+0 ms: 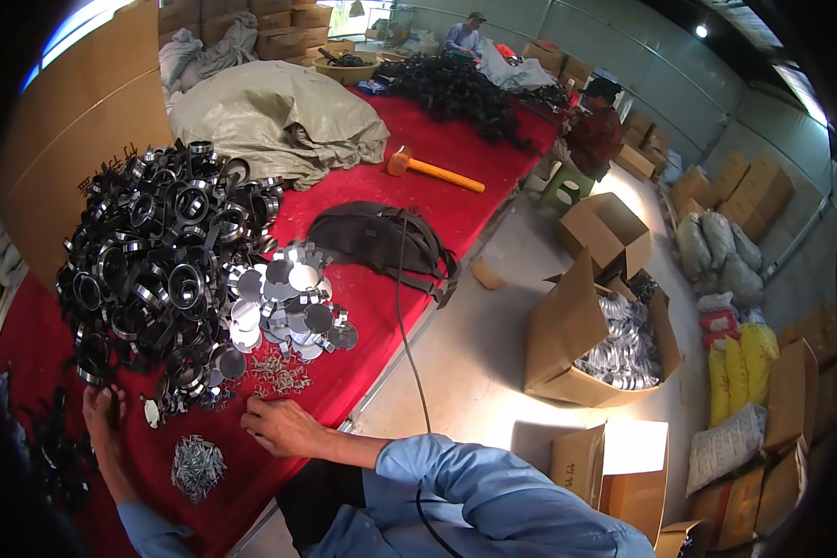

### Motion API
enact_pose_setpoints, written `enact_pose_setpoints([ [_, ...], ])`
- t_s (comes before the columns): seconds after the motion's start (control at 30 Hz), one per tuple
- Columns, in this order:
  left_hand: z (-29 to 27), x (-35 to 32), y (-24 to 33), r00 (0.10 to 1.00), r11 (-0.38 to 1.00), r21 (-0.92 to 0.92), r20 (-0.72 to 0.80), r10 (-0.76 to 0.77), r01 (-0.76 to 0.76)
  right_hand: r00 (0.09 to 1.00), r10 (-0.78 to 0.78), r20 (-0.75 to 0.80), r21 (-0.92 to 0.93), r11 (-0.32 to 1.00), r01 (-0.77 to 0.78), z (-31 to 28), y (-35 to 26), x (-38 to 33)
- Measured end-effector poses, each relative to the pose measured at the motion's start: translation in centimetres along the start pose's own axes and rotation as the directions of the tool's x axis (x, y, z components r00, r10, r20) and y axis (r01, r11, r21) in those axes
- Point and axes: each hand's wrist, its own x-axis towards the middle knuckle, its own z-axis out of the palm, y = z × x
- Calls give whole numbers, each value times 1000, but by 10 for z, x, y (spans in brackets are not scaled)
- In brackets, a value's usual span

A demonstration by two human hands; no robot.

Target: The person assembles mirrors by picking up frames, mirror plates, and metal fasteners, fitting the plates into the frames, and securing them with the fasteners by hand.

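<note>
My left hand [105, 415] is at the lower left edge of a big heap of black ring-shaped parts [186, 209] with shiny metal rims. Its fingers curl round a dark piece that looks like one of the black parts. On the red cloth, my right hand [285, 428] has its fingertips closed just below a scatter of small metal clips [281, 374]; anything pinched there is too small to make out. Between and below the hands lies a small pile of silvery screws or pins [197, 468]. Round, notched silver and dark discs [302, 302] are piled beside the black heap.
A black waist bag [377, 240] and a mallet [437, 174] lie farther along the red-covered table [358, 344]. Behind the heap is a grey-green sack cover [274, 112]. Open cartons [577, 335] stand on the floor at right. Two other people sit farther back. A cable hangs across the view.
</note>
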Motion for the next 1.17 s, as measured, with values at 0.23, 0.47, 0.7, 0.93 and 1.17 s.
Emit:
enact_pose_setpoints([
  [0.23,-18,-27,-28,994,987,-158,102,37,-21,999,9,31,10,1000,-9,-2,-5,1],
  [0.47,23,-47,-12,982,895,-435,-108,-156,94,1000,10,21,-29,1000,-9,-6,-2,-6],
  [0.7,-13,-53,-30,959,985,21,-225,173,-173,995,-78,69,-112,990,85,11,-3,5],
  [0.93,49,-60,-4,924,871,339,-12,382,-356,1000,13,-26,-82,996,-15,-10,-13,14],
  [1.17,39,-81,-1,983,860,482,9,186,-167,998,52,27,-51,997,-51,-1,-20,14],
])
